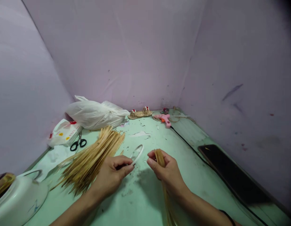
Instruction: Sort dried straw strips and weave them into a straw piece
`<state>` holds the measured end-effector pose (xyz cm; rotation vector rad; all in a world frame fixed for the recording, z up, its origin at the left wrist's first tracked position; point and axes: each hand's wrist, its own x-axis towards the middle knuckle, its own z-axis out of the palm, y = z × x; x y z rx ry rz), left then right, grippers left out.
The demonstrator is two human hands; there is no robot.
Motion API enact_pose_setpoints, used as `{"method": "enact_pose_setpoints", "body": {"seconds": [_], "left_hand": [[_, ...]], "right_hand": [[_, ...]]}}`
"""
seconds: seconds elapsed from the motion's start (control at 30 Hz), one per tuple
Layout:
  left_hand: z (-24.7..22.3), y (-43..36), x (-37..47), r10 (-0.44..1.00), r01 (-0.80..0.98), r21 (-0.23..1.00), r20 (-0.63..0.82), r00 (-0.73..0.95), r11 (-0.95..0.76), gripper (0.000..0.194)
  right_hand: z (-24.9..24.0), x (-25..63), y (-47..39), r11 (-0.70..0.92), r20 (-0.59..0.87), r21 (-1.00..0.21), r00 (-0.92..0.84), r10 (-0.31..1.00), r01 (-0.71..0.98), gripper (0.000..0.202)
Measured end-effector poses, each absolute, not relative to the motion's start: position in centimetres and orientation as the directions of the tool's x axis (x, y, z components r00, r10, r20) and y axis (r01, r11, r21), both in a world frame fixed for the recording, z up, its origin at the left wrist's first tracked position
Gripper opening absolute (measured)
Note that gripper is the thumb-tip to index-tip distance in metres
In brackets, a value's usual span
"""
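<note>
Between the thumb and fingers of my left hand [117, 171] is a thin white curved band [139, 155], pinched at its lower end and tilted up to the right. My right hand [167, 171] is closed around a flat tan strip of dried leaf or straw [160, 158]; its long tail hangs down past my wrist toward the table's near edge. A small gap separates the two hands over the table. Just left of my left hand lies a thick bundle of similar dry tan strips [96, 157], spread out at its lower end.
Black-handled scissors [79, 144], a white box [65, 133] and a white plastic bag [96, 114] lie at the left. A pink glue gun [165, 119] trails its black cord past a dark phone [232, 174]. A woven straw piece [140, 114] sits behind; a white bowl [23, 199] stands front left.
</note>
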<state>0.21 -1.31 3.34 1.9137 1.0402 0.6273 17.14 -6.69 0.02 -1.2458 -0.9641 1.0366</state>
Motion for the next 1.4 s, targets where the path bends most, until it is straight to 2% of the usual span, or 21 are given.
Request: {"method": "enact_pose_setpoints", "body": {"seconds": [0.17,0.27,0.37,0.47,0.6,0.77,0.87,0.93,1.03,1.17,1.4], "left_hand": [[2.6,-1.4,0.6,0.871,0.446,0.841,0.060,0.487,-0.307,0.015],[2.4,-1.2,0.4,0.895,0.487,0.793,0.158,0.416,-0.366,0.014],[2.3,-1.1,0.2,0.893,0.512,0.758,0.204,0.401,-0.404,0.014],[2.3,-1.5,0.3,0.875,0.501,0.755,0.198,0.442,-0.424,0.015],[2.0,-2.0,0.5,0.860,0.477,0.766,0.186,0.475,-0.430,0.015],[1.8,-2.3,0.8,0.851,0.466,0.779,0.160,0.500,-0.420,0.016],[1.9,-2.3,1.0,0.844,0.450,0.784,0.166,0.510,-0.427,0.016],[1.9,-2.4,1.0,0.844,0.441,0.787,0.179,0.506,-0.431,0.015],[1.9,-2.4,1.0,0.839,0.435,0.787,0.182,0.513,-0.437,0.015],[1.8,-2.4,1.0,0.826,0.437,0.781,0.171,0.537,-0.446,0.017],[1.5,-2.6,1.2,0.824,0.418,0.805,0.147,0.548,-0.422,0.016]], "right_hand": [[0.0,17.5,-6.4,0.007,0.006,-1.000,0.254,0.967,-0.006,0.025],[-0.3,18.0,-6.2,0.067,0.113,-0.988,0.348,0.931,0.141,0.029],[-0.3,18.5,-6.0,0.129,0.191,-0.975,0.391,0.900,0.179,0.030],[0.0,18.4,-6.1,0.191,0.212,-0.977,0.382,0.899,0.091,0.029],[0.1,17.7,-6.5,0.142,0.106,-0.987,0.363,0.926,-0.072,0.028],[-0.2,17.4,-6.7,0.168,0.149,-0.986,0.351,0.925,-0.023,0.020],[-0.2,17.5,-6.6,0.130,0.061,-0.967,0.295,0.953,-0.219,0.020],[-0.2,17.6,-6.5,0.109,0.038,-0.951,0.239,0.970,-0.290,0.021],[-0.1,17.8,-6.4,0.137,0.077,-0.961,0.242,0.967,-0.241,0.019],[0.0,17.9,-6.2,0.041,-0.028,-0.977,0.317,0.948,-0.211,0.023],[0.2,17.2,-6.8,-0.042,-0.039,-0.999,0.305,0.952,0.003,0.023]]}}
